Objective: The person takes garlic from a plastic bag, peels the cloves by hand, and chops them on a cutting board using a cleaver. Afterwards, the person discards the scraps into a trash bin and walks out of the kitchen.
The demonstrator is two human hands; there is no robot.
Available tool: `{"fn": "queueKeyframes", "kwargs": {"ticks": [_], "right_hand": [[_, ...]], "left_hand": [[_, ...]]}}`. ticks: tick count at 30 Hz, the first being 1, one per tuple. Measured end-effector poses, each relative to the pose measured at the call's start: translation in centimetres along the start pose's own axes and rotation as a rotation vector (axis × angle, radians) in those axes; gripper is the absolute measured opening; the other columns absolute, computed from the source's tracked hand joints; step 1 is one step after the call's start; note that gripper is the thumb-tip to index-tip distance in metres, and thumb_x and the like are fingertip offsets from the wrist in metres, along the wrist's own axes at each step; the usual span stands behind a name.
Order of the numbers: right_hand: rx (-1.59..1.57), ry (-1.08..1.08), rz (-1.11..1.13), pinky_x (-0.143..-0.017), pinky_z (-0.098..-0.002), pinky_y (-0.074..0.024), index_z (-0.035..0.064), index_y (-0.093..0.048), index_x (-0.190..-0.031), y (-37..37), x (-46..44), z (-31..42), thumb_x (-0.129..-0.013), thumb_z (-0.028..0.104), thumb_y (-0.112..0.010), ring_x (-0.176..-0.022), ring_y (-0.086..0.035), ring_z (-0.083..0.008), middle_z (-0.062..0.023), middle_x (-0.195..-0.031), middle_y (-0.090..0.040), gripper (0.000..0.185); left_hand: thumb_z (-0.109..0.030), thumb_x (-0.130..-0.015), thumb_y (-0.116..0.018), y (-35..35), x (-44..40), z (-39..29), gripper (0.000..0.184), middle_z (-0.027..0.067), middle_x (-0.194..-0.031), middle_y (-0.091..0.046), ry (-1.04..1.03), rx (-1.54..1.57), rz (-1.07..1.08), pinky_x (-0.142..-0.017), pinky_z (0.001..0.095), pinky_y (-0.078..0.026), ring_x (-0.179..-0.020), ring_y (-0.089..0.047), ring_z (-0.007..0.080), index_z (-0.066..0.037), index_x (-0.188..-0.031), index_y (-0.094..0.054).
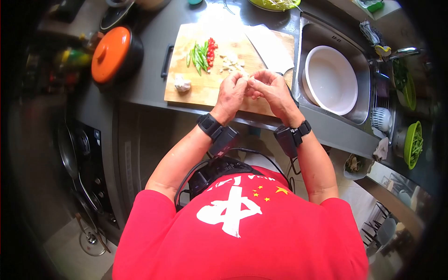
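Over the cutting board's (196,88) near side, the left hand (228,97) and right hand (280,95) narrowly pinch what looks like a garlic clove (250,78), fingertips meeting apparently to steady it, close to the board's garlic pieces (231,64).

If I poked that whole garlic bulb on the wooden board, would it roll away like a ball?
The garlic bulb looks roundish but lumpy, so it would probably wobble and roll crookedly. It's small, so it's likely light. It sits close to the edge of the wooden board, so a hard poke might tip it off.
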State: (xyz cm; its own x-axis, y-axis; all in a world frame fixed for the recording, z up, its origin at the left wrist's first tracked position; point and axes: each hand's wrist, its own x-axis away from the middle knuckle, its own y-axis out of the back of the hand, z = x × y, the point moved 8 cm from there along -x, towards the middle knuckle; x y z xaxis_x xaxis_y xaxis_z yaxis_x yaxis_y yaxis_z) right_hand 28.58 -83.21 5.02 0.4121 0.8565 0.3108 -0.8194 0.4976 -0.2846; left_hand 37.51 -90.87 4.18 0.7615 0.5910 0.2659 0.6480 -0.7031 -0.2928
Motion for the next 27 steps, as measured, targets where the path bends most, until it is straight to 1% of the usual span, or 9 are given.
{"fn": "queueKeyframes", "kwargs": {"ticks": [4,9,12,15,18,21,24,25,27], "right_hand": [[0.093,0.003,-0.065,-0.058,-0.0201,-0.0493,0.0001,-0.064,-0.093,0.5,-0.4,-0.3,-0.091,0.019,-0.067,-0.067,-0.063,-0.0090,-0.0048,-0.079,-0.067,0.019],[0.185,0.043,-0.126,-0.057,-0.0210,-0.0493,-0.0009,-0.065,-0.091,1.4,-0.3,-0.5,-0.091,0.016,-0.067,-0.063,-0.062,-0.0091,-0.0050,-0.076,-0.067,0.017],[0.545,0.216,-0.283,-0.055,-0.0275,-0.0500,-0.0019,-0.065,-0.089,2.5,0.1,0.9,-0.085,0.006,-0.068,-0.061,-0.064,-0.0138,-0.0102,-0.068,-0.066,0.009],[0.703,0.267,-0.326,-0.063,-0.0327,-0.0518,-0.0014,-0.067,-0.091,2.6,0.6,1.9,-0.080,0.001,-0.067,-0.069,-0.066,-0.0218,-0.0142,-0.079,-0.067,0.011],[0.856,0.533,-0.373,-0.072,-0.0360,-0.0523,0.0016,-0.069,-0.093,1.9,1.2,3.1,-0.078,-0.002,-0.065,-0.080,-0.066,-0.0288,-0.0157,-0.094,-0.065,0.017],[0.928,0.575,-0.174,-0.075,-0.0390,-0.0515,0.0071,-0.069,-0.099,0.1,1.6,2.9,-0.078,-0.001,-0.062,-0.087,-0.064,-0.0324,-0.0148,-0.103,-0.061,0.023],[1.170,0.551,-0.089,-0.073,-0.0412,-0.0506,0.0097,-0.067,-0.099,-2.0,1.7,2.1,-0.080,0.002,-0.059,-0.086,-0.064,-0.0337,-0.0138,-0.100,-0.059,0.022],[1.278,0.477,-0.036,-0.071,-0.0431,-0.0496,0.0083,-0.064,-0.095,-2.3,1.2,1.4,-0.082,0.005,-0.057,-0.085,-0.063,-0.0343,-0.0142,-0.100,-0.058,0.015],[1.259,0.471,-0.034,-0.069,-0.0440,-0.0492,0.0062,-0.063,-0.091,-2.2,0.8,1.1,-0.082,0.005,-0.059,-0.084,-0.063,-0.0348,-0.0151,-0.099,-0.058,0.010]], "left_hand": [[-0.016,-0.097,-0.052,1.1,-1.3,1.4,0.014,0.0023,-0.086,-0.062,-0.047,0.018,-0.012,-0.074,0.0223,-0.045,-0.079,-0.056,0.0079,-0.005,-0.098,-0.060],[-0.014,-0.094,-0.058,1.6,-1.7,0.7,0.010,0.0057,-0.087,-0.066,-0.067,0.188,-0.097,-0.075,0.0250,-0.049,-0.080,-0.062,0.0121,-0.004,-0.096,-0.062],[-0.008,-0.090,-0.063,2.8,-1.0,-0.1,0.006,0.0090,-0.086,-0.068,-0.055,0.201,-0.127,-0.071,0.0261,-0.053,-0.077,-0.067,0.0161,-0.002,-0.092,-0.062],[-0.001,-0.087,-0.063,4.3,-0.2,-1.1,0.003,0.0116,-0.085,-0.068,-0.071,0.096,-0.170,-0.065,0.0237,-0.052,-0.072,-0.066,0.0168,0.000,-0.089,-0.061],[-0.001,-0.086,-0.063,5.9,0.6,-1.6,0.004,0.0118,-0.083,-0.067,-0.060,0.040,-0.216,-0.065,0.0239,-0.053,-0.071,-0.065,0.0159,0.000,-0.085,-0.059],[0.003,-0.083,-0.058,5.9,1.0,-1.6,0.005,0.0088,-0.080,-0.066,-0.051,-0.048,-0.168,-0.063,0.0218,-0.049,-0.067,-0.062,0.0127,-0.002,-0.084,-0.059],[0.000,-0.083,-0.052,5.1,1.4,-0.9,0.016,0.0039,-0.076,-0.066,-0.043,-0.310,-0.128,-0.062,0.0188,-0.046,-0.066,-0.059,0.0076,0.000,-0.084,-0.068],[-0.001,-0.083,-0.055,5.1,1.6,-0.3,0.014,0.0037,-0.076,-0.066,-0.022,-0.352,-0.132,-0.061,0.0191,-0.046,-0.066,-0.059,0.0075,0.000,-0.086,-0.069],[-0.004,-0.083,-0.062,4.7,1.7,0.3,0.012,0.0037,-0.076,-0.067,-0.016,-0.426,-0.149,-0.060,0.0202,-0.047,-0.066,-0.060,0.0078,0.001,-0.090,-0.070]]}}
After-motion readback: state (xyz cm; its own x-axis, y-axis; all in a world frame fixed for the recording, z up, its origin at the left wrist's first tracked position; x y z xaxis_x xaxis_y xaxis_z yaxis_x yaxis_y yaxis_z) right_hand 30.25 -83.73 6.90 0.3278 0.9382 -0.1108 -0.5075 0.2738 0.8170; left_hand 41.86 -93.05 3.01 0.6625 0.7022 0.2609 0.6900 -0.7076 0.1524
